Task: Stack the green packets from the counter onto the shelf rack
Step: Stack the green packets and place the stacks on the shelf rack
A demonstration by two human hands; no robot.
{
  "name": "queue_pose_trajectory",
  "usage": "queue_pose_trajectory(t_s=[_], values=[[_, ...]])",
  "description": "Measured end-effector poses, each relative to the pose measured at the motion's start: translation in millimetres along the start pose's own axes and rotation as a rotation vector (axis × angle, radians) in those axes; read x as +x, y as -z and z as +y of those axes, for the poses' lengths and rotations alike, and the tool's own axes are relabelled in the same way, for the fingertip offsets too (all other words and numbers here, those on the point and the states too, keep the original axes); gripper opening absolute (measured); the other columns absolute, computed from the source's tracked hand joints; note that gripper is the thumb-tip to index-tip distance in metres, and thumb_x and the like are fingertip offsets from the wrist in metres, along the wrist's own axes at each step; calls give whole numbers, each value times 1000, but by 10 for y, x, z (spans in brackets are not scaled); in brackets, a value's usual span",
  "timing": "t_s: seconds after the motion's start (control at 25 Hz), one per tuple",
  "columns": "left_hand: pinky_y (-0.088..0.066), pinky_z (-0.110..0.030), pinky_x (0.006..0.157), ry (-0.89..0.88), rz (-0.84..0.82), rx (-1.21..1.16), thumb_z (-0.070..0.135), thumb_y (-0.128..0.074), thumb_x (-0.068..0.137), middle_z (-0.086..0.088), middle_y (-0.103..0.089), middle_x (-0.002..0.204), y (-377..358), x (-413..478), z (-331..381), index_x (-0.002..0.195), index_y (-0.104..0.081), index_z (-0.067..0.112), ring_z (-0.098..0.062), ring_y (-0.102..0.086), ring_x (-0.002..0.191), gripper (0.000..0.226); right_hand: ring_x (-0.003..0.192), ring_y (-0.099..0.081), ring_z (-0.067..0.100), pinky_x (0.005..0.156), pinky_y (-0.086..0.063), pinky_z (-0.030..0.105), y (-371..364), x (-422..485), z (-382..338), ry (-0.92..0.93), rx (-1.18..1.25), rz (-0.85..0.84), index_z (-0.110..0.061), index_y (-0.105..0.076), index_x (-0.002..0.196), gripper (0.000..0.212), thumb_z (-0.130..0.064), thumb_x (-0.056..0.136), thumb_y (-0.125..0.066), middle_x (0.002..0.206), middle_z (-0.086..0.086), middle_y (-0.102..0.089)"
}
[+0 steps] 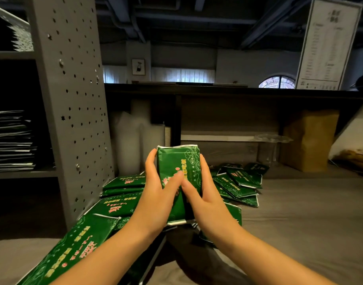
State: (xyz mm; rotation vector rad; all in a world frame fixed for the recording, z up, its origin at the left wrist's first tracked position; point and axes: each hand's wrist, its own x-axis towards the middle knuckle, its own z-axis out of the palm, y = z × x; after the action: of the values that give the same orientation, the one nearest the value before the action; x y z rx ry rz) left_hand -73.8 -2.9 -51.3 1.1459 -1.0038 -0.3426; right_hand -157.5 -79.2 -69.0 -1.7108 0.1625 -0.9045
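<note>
Both hands hold a small bundle of green packets (176,161) upright above the counter (300,212). My left hand (158,192) grips its left edge with the thumb across the front. My right hand (199,192) grips the right edge, thumb on the front too. Several more green packets (238,182) lie scattered on the counter behind the hands, and others (114,204) lie in a loose pile to the left, one large in the foreground (73,243). The grey perforated shelf rack (73,99) stands at the left, with flat packets stacked on a shelf (11,140).
A brown paper bag (308,140) and a clear plastic item (269,145) stand at the back right under a dark upper ledge (217,88). White wrapped rolls (135,145) stand beside the rack. A white printed sign (329,44) leans on the ledge.
</note>
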Motion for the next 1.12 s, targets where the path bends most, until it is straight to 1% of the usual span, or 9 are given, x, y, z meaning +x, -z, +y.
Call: queue_pose_trajectory(t_s=[0.08,0.16,0.28,0.44,0.56,0.68,0.84,1.04,1.12], values=[[-48,-9,77,-24,-3,54,6,-48,94,9,-54,125,5,3,-16,137,-21,37,7,-60,100,59,130,-37,-6,103,-39,15,25,24,25,-20,-31,-12,-42,0,147,68,-26,99,-45,149,-17,-30],[-47,-6,73,-47,17,88,3,-48,94,9,-54,121,13,9,-8,139,-21,32,12,-59,93,60,139,-27,0,115,-29,30,62,58,23,-20,-97,-42,-41,2,148,68,-35,97,-43,154,-16,-22],[-49,-8,62,-50,64,76,3,-49,94,12,-55,113,65,43,21,138,-24,32,8,-63,86,59,134,-30,-1,108,-31,18,280,140,-76,-28,-255,-39,-34,-13,149,54,-31,101,-37,147,-17,-29],[-53,-13,64,-3,58,87,8,-48,95,12,-56,115,125,66,30,137,-23,38,-6,-61,98,58,118,-52,12,99,-44,30,788,266,-155,-78,-1007,-109,-25,-44,138,39,-29,99,-42,133,-4,-54],[-53,-12,68,13,-3,142,8,-47,95,14,-56,112,90,33,15,126,-24,44,-2,-61,96,53,116,-55,22,98,-47,40,979,267,-118,-359,-1359,-330,-22,-43,139,49,-40,94,-51,135,4,-54],[-54,-13,67,28,-29,150,8,-47,95,17,-56,109,60,10,7,124,-22,46,0,-62,93,54,130,-44,25,104,-40,37,1003,236,-103,-567,-1341,-461,-18,-28,147,72,-44,87,-61,147,6,-40],[-55,-19,76,27,-6,147,9,-48,95,16,-55,114,70,6,20,125,-22,47,-4,-60,101,55,127,-45,22,104,-40,35,1015,218,-128,-571,-1267,-423,-13,-35,142,74,-43,82,-68,144,5,-43],[-50,-13,64,4,87,143,8,-48,95,21,-55,105,113,43,49,131,-25,43,-1,-60,95,55,105,-61,18,92,-52,32,999,269,-188,-333,-671,-116,-19,-53,119,44,-11,80,-72,121,-2,-56],[-48,-13,63,4,123,143,8,-49,95,21,-55,104,133,60,49,132,-27,43,-3,-60,96,55,95,-64,16,81,-57,34,973,287,-215,-217,-422,29,-24,-52,122,50,-4,80,-71,113,-2,-59]])
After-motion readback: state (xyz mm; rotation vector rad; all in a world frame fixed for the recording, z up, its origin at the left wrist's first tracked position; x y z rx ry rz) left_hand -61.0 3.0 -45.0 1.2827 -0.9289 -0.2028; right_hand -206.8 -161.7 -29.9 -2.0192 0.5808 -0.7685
